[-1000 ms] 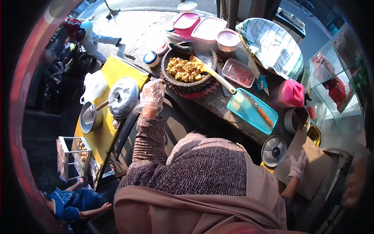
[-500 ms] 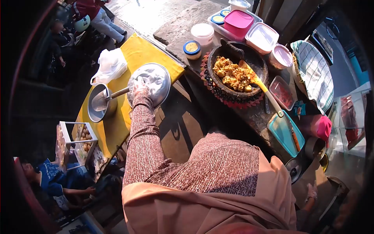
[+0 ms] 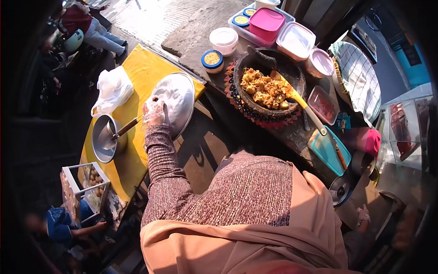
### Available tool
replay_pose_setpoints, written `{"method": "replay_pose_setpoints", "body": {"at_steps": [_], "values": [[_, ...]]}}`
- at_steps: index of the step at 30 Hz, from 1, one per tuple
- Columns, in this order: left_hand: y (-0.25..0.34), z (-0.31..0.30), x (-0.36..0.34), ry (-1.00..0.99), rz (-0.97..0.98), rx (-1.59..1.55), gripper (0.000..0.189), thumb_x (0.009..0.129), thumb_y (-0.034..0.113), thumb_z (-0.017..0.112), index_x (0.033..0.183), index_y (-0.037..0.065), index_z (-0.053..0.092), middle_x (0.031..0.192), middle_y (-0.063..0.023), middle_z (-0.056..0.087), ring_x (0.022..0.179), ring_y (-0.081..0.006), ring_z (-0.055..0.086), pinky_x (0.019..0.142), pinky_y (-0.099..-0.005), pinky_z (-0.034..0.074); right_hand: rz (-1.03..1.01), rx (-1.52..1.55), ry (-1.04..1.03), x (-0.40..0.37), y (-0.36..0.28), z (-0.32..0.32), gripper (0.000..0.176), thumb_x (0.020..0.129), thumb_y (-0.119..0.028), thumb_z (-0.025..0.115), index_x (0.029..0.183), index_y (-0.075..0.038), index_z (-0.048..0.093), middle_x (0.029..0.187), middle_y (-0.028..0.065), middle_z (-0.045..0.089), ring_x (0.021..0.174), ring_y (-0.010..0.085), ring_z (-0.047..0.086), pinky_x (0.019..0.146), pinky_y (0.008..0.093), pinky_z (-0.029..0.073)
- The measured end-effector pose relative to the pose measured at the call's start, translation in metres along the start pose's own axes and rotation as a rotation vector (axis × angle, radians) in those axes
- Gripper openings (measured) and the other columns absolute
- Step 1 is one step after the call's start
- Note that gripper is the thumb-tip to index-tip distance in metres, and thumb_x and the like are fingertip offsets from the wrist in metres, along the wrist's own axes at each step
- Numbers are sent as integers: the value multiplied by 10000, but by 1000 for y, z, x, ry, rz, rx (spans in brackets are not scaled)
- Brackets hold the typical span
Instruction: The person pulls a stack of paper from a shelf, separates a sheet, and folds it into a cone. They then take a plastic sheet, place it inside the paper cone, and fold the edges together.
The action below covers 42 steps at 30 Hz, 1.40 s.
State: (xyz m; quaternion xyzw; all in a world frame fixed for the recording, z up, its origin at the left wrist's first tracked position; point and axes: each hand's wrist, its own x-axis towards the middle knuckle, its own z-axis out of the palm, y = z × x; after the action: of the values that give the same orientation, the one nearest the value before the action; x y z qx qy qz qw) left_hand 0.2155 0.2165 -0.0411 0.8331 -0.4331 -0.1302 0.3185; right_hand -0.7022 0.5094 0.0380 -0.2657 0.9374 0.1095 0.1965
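Observation:
My left hand [image 3: 153, 112], in a clear plastic glove, is over the near left side of a round, shiny metal lid or basin [image 3: 186, 91] with a white surface. Its fingers are curled round a small dark spot that I cannot make out. The handle of a ladle [image 3: 127, 127] ends close by my left hand; its bowl rests in a metal pot [image 3: 104, 150]. Low at the right, in shadow, is my gloved right hand [image 3: 363, 213], fingers loosely apart, near a brown surface and a small round metal lid [image 3: 339, 189].
A stone mortar [image 3: 296, 75] holds yellow-brown food and a yellow spatula [image 3: 292, 90]. Lidded tubs, a pink box [image 3: 267, 23] and a teal tray [image 3: 344, 157] stand around it. A white plastic bag [image 3: 112, 89] lies on the yellow tabletop [image 3: 139, 64]. People are at the left.
The view has shifted, moving the tables left in the picture. My left hand has drawn from over the white surface towards its near left side. My right hand stays low at the right.

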Motion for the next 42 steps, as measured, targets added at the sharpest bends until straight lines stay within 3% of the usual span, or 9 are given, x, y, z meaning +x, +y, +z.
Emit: {"method": "replay_pose_setpoints", "body": {"at_steps": [5,7,11,13,24,27,36,38,42], "values": [[28,11,15,-12,-1,-219,373,646,241,671,936,6,658,848,-124,672,772,-201,629,736,-295,483,26,-6,-118,-4,4,6,649,765,-247,596,1353,-81,377,1270,204,496,1165,303,489,955,363,377],[54,16,14,-67,-15,-225,351,673,223,681,948,6,652,859,-112,666,786,-174,625,742,-275,479,-50,122,-16,2,15,20,601,777,-160,575,1331,-13,394,962,139,636,854,191,590,765,299,455],[120,29,4,-9,461,-127,290,686,235,670,909,50,652,841,-139,649,798,-294,625,729,-355,484,28,159,-60,1,25,21,613,794,-186,603,1347,-43,379,1136,156,584,1019,213,561,874,303,422],[156,44,0,-26,699,-151,282,700,237,664,911,52,643,854,-147,639,795,-305,614,721,-367,479,-47,200,52,56,87,48,609,793,-122,607,1349,-33,375,959,84,603,807,144,556,730,256,454],[272,197,-47,-387,839,-3,318,669,216,674,951,72,646,854,-193,593,854,-343,571,770,-407,470,-275,530,187,71,153,68,549,789,-66,583,1315,-30,432,844,19,551,675,89,489,639,207,437],[279,205,-54,-403,863,9,300,667,216,683,925,68,644,869,-185,575,858,-335,558,750,-406,463,-230,349,170,-15,81,18,678,697,-224,618,1311,-13,424,1352,210,399,1256,312,373,1056,377,270],[309,197,-78,-482,856,87,440,661,188,701,1052,9,605,938,-221,581,915,-367,546,812,-427,436,-149,3,265,-70,-22,-61,609,719,-330,601,1289,-153,476,1362,186,386,1298,337,297,1085,395,220],[300,215,-72,-460,847,202,451,668,194,709,1067,14,600,982,-223,583,943,-368,557,823,-431,445,-287,-138,435,-45,-22,-65,563,732,-366,597,1268,-229,495,1325,133,442,1212,358,406,1046,462,278],[324,203,-82,-546,682,443,651,695,325,723,1243,56,498,1188,-215,513,1104,-357,503,915,-409,418,-683,193,963,-76,-46,-133,257,739,-146,647,974,-56,597,969,121,568,970,280,533,848,393,432]]}}
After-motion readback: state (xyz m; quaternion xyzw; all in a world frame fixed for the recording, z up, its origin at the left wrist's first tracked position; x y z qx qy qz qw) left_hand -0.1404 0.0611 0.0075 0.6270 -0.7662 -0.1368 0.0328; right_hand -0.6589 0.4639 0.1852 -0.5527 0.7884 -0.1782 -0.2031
